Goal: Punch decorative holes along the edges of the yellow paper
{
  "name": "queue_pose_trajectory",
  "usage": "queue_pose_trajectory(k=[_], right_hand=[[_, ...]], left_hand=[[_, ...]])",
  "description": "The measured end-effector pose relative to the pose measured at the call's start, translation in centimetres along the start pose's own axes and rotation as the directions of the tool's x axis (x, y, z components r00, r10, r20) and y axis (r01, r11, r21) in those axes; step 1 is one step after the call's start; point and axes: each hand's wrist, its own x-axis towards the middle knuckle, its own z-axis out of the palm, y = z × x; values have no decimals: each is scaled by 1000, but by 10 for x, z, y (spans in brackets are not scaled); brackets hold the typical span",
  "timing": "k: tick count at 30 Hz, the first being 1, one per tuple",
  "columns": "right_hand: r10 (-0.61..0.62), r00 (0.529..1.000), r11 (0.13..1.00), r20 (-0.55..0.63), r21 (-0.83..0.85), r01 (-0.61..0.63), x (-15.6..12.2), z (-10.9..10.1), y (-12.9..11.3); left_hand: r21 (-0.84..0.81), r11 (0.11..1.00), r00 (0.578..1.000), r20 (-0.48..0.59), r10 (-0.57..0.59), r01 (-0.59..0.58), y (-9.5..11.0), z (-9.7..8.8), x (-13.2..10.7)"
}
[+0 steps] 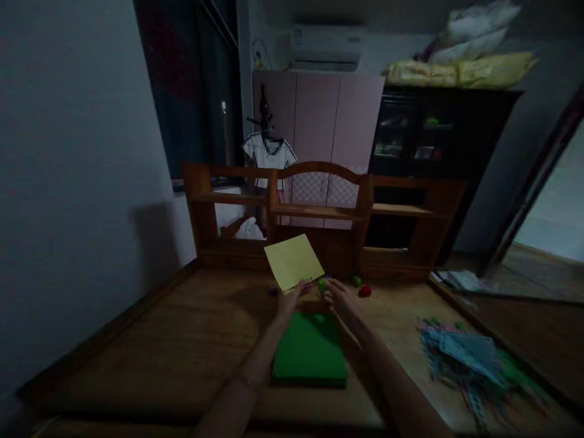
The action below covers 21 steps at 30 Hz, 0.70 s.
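Observation:
A yellow sheet of paper (294,263) with a row of small marks or holes along its lower edge is in my left hand (298,293). The sheet is tilted up above the table, and my fingers close on its lower edge. In my right hand (336,294), beside the sheet's lower right corner, is a small rounded green object (322,285); its kind is too small and dark to make out. Below both hands lies a flat, thick green block (310,353), like a box or pad.
Past my right hand sit another small green object (356,281) and a red one (365,291); a small dark one (272,290) is left. A pile of cut coloured paper (469,359) lies at the right. A wooden shelf board (319,210) stands behind the wooden surface (205,340).

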Motion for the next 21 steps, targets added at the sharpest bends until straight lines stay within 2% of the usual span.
queue_pose_trajectory(k=[4, 8, 14, 21], right_hand=[[-71, 997, 997, 8, -35, 71, 3, -1, 3], [-106, 990, 980, 98, -159, 120, 2, -4, 3], [-99, 986, 976, 132, -182, 122, 0, -2, 6], [-56, 984, 993, 169, -93, 73, -1, 1, 8]], left_hand=[[222, 974, 999, -28, 45, -38, 1, -2, -4], [352, 927, 990, -16, 143, -129, 8, 1, -9], [435, 893, 975, -126, 186, -114, 29, 11, -22], [411, 904, 977, -115, 178, -117, 37, 16, -29]])
